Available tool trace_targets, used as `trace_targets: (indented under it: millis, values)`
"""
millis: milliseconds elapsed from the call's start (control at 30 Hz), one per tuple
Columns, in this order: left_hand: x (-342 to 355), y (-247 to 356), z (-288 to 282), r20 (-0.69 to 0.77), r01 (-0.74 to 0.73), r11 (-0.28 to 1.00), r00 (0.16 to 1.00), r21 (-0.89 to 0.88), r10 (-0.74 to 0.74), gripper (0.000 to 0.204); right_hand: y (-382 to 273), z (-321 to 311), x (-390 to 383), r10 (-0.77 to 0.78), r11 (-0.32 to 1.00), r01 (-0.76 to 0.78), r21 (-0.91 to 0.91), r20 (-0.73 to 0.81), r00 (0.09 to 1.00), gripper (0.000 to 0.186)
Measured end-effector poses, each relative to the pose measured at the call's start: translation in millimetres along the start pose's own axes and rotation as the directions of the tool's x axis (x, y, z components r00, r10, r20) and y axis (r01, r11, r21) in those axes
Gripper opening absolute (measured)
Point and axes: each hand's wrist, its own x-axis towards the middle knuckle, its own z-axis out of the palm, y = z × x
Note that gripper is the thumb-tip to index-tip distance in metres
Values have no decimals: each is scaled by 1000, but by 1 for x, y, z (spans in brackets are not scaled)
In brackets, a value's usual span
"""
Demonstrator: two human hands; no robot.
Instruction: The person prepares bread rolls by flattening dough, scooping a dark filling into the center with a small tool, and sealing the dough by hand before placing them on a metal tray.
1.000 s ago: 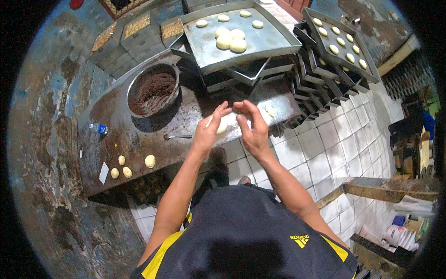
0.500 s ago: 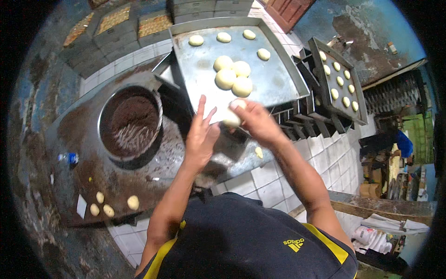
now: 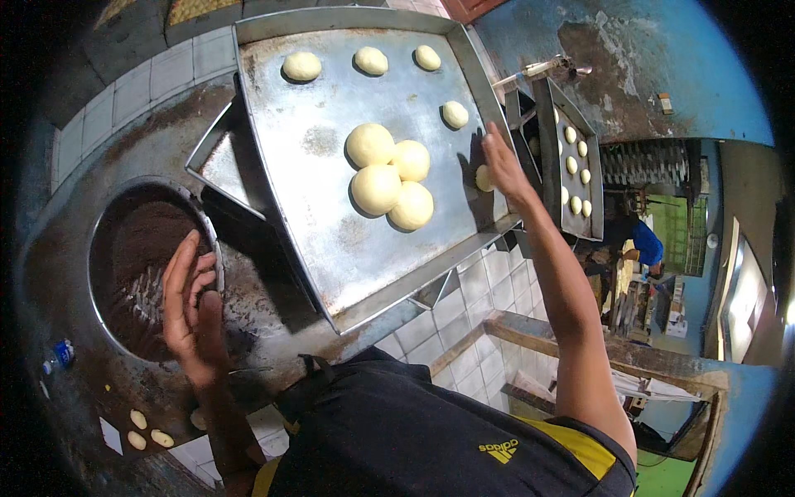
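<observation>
My right hand (image 3: 503, 170) reaches over the right side of a large metal baking tray (image 3: 310, 228), fingers stretched out. Just beside its palm lies a small dough ball (image 3: 484, 178), partly covered by the hand. Four more small balls, one of them a dough ball (image 3: 455, 115), sit along the tray's far and right sides. A cluster of larger dough balls (image 3: 375, 189) touches together in the middle. My left hand (image 3: 195, 302) hovers over the near right rim of a round metal bowl (image 3: 93, 290), empty, its fingers apart and slightly bent. Dark brown crumbs (image 3: 137, 224) fill the bowl.
Several dough pieces (image 3: 137, 420) and a white card (image 3: 110, 436) lie at the worktable's near left, by a bottle (image 3: 60, 354). Another tray of dough balls (image 3: 575, 178) stands on the right. A person in blue (image 3: 646, 248) is farther off.
My hands, together at the tray's near edge before, have parted. The right went to the tray's right side, where a dough ball now lies; the left moved over the bowl. The view shifted.
</observation>
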Motion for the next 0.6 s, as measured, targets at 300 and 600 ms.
trace_targets:
  millis: [300,600]
  values:
    - [-3,19,25,55,24,997,998,-73,-19,50,-16,-46,38,86,942,-173,289,290,953,86]
    - [-65,76,75,29,-138,990,990,-31,139,34,-104,17,-15,-255,940,202,275,172,952,41]
